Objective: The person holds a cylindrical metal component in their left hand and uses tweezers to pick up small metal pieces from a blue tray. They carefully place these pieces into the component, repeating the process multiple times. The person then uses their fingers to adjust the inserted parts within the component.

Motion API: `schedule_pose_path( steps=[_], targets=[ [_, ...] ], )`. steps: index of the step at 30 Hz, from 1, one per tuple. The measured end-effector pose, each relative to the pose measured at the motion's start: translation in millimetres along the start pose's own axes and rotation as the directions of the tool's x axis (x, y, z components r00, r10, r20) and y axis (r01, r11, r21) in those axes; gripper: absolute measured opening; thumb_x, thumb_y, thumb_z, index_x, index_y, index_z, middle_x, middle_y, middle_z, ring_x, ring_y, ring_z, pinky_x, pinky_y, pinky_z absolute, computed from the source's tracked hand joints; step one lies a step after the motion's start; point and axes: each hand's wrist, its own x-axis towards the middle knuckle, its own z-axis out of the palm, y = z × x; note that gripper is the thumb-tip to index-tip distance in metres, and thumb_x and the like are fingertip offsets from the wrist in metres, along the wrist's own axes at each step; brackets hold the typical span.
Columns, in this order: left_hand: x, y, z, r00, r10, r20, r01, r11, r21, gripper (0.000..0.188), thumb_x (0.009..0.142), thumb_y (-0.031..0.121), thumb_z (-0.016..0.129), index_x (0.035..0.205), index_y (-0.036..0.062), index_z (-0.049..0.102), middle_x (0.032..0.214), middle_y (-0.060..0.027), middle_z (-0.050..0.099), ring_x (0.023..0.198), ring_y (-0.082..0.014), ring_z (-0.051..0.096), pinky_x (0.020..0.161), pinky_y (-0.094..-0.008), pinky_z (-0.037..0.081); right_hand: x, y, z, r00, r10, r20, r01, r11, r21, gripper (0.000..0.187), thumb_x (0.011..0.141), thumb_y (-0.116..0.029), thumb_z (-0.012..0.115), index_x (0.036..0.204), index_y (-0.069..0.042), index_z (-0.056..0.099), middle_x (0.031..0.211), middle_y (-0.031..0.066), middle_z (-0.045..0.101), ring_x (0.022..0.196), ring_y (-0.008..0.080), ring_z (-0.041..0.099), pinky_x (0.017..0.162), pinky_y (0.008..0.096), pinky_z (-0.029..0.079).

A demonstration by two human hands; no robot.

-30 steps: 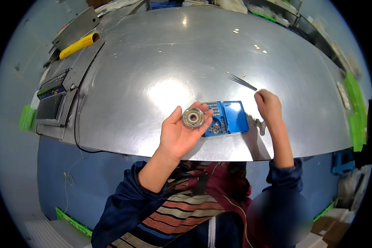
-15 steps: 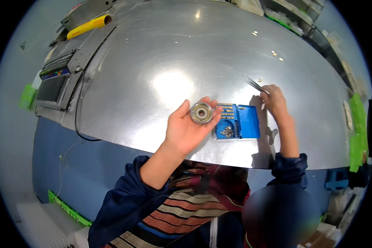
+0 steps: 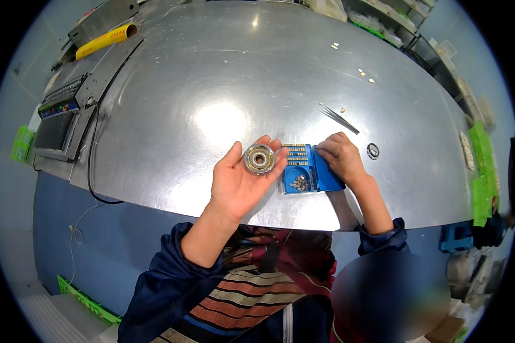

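Note:
My left hand (image 3: 233,182) is turned palm up, its fingers cradling a round metal piece like a ball bearing (image 3: 259,159), with a clear outer rim and a dark centre hole. Beside those fingertips is a shallow blue box (image 3: 296,191). Rows of small gold-coloured pieces (image 3: 295,154) fill its upper part, and loose grey metal bits (image 3: 299,183) lie in its rounded compartment. Over the upper part of the box's opened blue lid (image 3: 328,178), my right hand (image 3: 340,157) has its fingers pinched together; what they hold is hidden.
Dark tweezers (image 3: 340,119) lie on the metal table (image 3: 171,114) beyond my right hand. A black ring (image 3: 373,151) is to its right. Small pale bits (image 3: 362,72) are scattered farther off. A boxed device (image 3: 57,134) with a black cable (image 3: 90,166) stands at left, near a yellow tube (image 3: 106,42).
My right hand has put the tweezers down on the table and moved left and nearer, to the blue lid. The black ring now shows. My left hand still holds the bearing.

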Motion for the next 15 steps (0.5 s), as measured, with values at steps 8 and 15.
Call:
schedule_pose_path(
  steps=[8, 15],
  targets=[
    [-3.0, -0.3, -1.5, 1.000, 0.006, 0.003, -0.006, 1.000, 0.004, 0.051, 0.104, 0.034, 0.024, 0.131, -0.0069, 0.038, 0.135, -0.0247, 0.039, 0.133, -0.0394, 0.033, 0.112, -0.0506, 0.032, -11.1, -13.1, -4.5, 0.943, 0.324, -0.072, -0.268, 0.871, 0.413, 0.005, 0.084, -0.005, 0.064, 0.088, -0.002, 0.065, 0.081, 0.0053, 0.065, 0.076, 0.0172, 0.061, 0.068, 0.0294, 0.051],
    [-6.5, -4.2, 5.1, 1.000, -0.008, 0.007, 0.008, 1.000, 0.024, 0.051, 0.104, 0.036, 0.024, 0.126, -0.0050, 0.043, 0.131, -0.0234, 0.045, 0.129, -0.0383, 0.038, 0.111, -0.0491, 0.033, -36.7, -70.2, -33.3, 0.870, 0.492, 0.026, -0.216, 0.334, 0.917, 0.020, 0.087, 0.001, 0.062, 0.106, 0.006, 0.058, 0.082, 0.0085, 0.064, 0.072, 0.0117, 0.062, 0.062, 0.0236, 0.052]
  ],
)
